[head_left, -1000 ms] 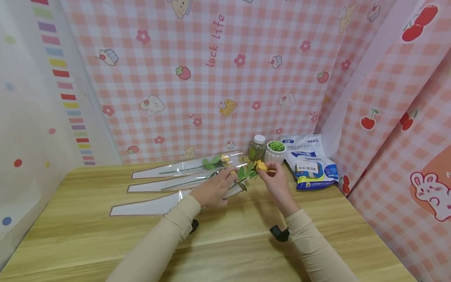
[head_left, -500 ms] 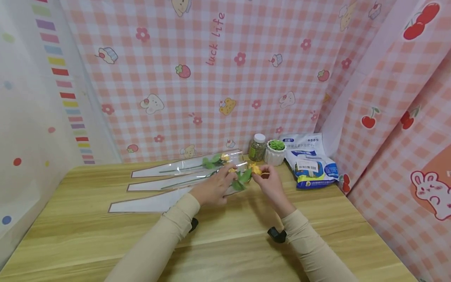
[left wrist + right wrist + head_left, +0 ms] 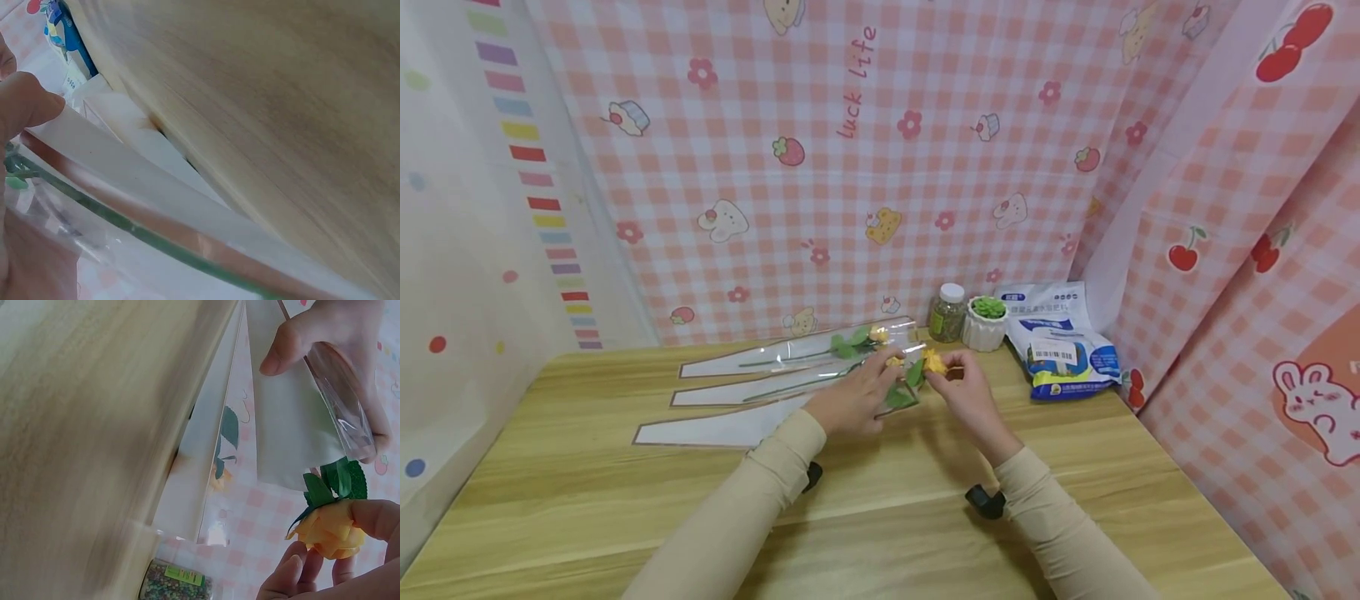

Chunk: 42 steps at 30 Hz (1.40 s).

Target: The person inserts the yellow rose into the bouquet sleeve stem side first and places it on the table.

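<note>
My left hand (image 3: 853,404) grips the open mouth of the nearest flower sleeve (image 3: 715,425), white-backed with a clear front. In the right wrist view, its thumb presses the white side while the fingers spread the clear film. My right hand (image 3: 973,404) pinches a yellow artificial rose (image 3: 331,531) by its bloom, just outside the mouth. The rose's green stem (image 3: 169,253) runs down inside the sleeve, and its leaves (image 3: 340,478) sit right at the opening. Two more sleeves lie behind, the middle one (image 3: 707,397) and the far one (image 3: 722,365), each with a rose inside.
Along the back of the wooden table (image 3: 880,525) stand a jar of small granules (image 3: 948,315) with a white lid and a white pot with a green succulent (image 3: 987,323). Blue and white packets (image 3: 1067,362) lie to their right. A checked cloth (image 3: 820,183) hangs behind.
My right hand has moved left with the rose, and the stem and leaves have slid further into the sleeve. My left hand stays at the mouth; the sleeve's narrow end has shifted slightly toward the back.
</note>
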Each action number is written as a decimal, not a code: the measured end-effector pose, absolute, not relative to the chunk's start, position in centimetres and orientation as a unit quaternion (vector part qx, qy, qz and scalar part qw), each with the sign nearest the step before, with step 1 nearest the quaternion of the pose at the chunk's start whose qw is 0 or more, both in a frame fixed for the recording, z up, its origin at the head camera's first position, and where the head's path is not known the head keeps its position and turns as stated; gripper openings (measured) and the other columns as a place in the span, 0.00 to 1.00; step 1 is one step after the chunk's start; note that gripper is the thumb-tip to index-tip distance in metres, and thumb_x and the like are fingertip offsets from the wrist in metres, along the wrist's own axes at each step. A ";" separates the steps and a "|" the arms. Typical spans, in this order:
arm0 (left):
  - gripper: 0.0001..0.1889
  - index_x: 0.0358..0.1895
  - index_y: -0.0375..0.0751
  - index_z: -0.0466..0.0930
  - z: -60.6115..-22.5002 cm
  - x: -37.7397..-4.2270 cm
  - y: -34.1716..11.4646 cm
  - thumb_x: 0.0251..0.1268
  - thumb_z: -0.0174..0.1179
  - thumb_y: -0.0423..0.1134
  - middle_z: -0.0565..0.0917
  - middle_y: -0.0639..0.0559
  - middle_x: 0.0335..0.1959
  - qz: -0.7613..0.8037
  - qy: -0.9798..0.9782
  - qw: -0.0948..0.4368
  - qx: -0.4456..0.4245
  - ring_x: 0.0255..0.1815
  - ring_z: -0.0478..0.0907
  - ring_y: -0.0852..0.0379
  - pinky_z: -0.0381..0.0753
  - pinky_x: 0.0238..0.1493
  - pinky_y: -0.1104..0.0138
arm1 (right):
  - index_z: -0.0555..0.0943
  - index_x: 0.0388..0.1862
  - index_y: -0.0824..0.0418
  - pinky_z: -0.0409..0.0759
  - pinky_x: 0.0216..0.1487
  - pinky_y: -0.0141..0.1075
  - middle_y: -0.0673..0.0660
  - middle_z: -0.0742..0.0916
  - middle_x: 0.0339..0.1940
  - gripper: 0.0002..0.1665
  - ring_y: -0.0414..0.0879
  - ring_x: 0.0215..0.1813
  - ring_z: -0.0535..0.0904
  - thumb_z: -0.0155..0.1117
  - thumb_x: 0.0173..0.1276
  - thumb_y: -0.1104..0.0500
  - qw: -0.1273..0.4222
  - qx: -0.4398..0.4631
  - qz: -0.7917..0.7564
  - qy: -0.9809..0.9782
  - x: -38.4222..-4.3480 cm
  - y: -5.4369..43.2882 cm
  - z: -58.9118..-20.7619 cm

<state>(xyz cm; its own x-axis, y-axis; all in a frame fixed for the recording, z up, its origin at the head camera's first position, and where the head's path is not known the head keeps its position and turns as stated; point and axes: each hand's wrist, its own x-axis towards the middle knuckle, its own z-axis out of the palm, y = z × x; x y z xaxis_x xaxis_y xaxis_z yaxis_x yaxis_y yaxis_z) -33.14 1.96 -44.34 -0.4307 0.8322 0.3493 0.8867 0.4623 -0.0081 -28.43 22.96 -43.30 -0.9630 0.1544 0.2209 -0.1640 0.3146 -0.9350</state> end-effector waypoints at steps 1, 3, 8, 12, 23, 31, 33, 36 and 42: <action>0.41 0.63 0.35 0.62 -44.3 -33.1 2.0 0.45 0.77 0.38 0.55 0.34 0.72 -0.092 -0.841 0.153 -0.511 0.65 0.65 0.45 0.73 0.67 0.58 | 0.73 0.46 0.69 0.73 0.39 0.29 0.62 0.77 0.46 0.13 0.51 0.47 0.71 0.67 0.68 0.68 0.132 0.004 0.587 -0.799 -28.4 22.9 -43.3; 0.41 0.63 0.36 0.62 -44.3 -33.2 2.0 0.45 0.76 0.37 0.55 0.34 0.73 -0.099 -0.840 0.153 -0.512 0.63 0.67 0.46 0.75 0.66 0.58 | 0.73 0.46 0.69 0.73 0.38 0.29 0.61 0.78 0.45 0.14 0.50 0.47 0.72 0.68 0.67 0.67 0.121 0.005 0.589 -0.799 -28.3 22.7 -43.2; 0.41 0.62 0.37 0.62 -44.3 -33.3 1.9 0.45 0.76 0.37 0.55 0.36 0.73 -0.112 -0.840 0.153 -0.508 0.63 0.68 0.45 0.74 0.67 0.57 | 0.76 0.46 0.68 0.74 0.38 0.30 0.60 0.79 0.46 0.16 0.49 0.47 0.73 0.71 0.65 0.65 0.103 0.007 0.592 -0.799 -28.0 22.3 -43.0; 0.41 0.61 0.36 0.63 -44.2 -33.5 1.8 0.43 0.77 0.37 0.58 0.34 0.72 -0.115 -0.838 0.164 -0.507 0.68 0.65 0.42 0.68 0.72 0.55 | 0.78 0.47 0.70 0.75 0.39 0.32 0.61 0.80 0.47 0.15 0.49 0.47 0.74 0.70 0.68 0.62 0.093 0.016 0.587 -0.804 -27.9 22.4 -42.9; 0.39 0.61 0.38 0.62 -43.8 -33.3 1.9 0.46 0.76 0.36 0.57 0.38 0.72 -0.118 -0.845 0.155 -0.498 0.69 0.64 0.43 0.68 0.72 0.54 | 0.77 0.51 0.75 0.76 0.43 0.32 0.68 0.83 0.50 0.12 0.49 0.45 0.78 0.62 0.71 0.70 0.086 0.041 0.582 -0.807 -26.7 21.7 -41.5; 0.40 0.61 0.40 0.62 -43.9 -33.4 1.9 0.46 0.76 0.36 0.58 0.38 0.71 -0.110 -0.841 0.169 -0.502 0.64 0.67 0.45 0.73 0.67 0.55 | 0.82 0.49 0.69 0.76 0.44 0.35 0.64 0.86 0.48 0.10 0.49 0.45 0.79 0.64 0.72 0.66 0.096 0.070 0.557 -0.822 -27.9 22.3 -43.5; 0.40 0.61 0.39 0.61 -43.8 -33.4 1.9 0.46 0.76 0.36 0.59 0.37 0.71 -0.108 -0.841 0.172 -0.502 0.65 0.67 0.44 0.72 0.68 0.55 | 0.83 0.50 0.70 0.77 0.47 0.37 0.65 0.86 0.48 0.11 0.49 0.46 0.80 0.63 0.74 0.65 0.094 0.079 0.554 -0.823 -27.9 22.3 -43.5; 0.41 0.61 0.39 0.61 -43.7 -33.3 1.8 0.45 0.77 0.36 0.60 0.35 0.71 -0.105 -0.839 0.179 -0.504 0.67 0.66 0.42 0.71 0.70 0.53 | 0.82 0.52 0.73 0.79 0.54 0.42 0.66 0.87 0.49 0.14 0.50 0.49 0.81 0.58 0.78 0.63 0.078 0.096 0.562 -0.818 -27.9 22.3 -43.5; 0.44 0.64 0.38 0.59 -43.8 -33.3 1.8 0.45 0.78 0.37 0.60 0.36 0.70 -0.080 -0.834 0.192 -0.511 0.69 0.64 0.42 0.69 0.71 0.53 | 0.80 0.59 0.73 0.76 0.65 0.52 0.67 0.86 0.56 0.21 0.58 0.59 0.81 0.54 0.81 0.57 0.019 0.130 0.547 -0.827 -27.8 22.2 -43.6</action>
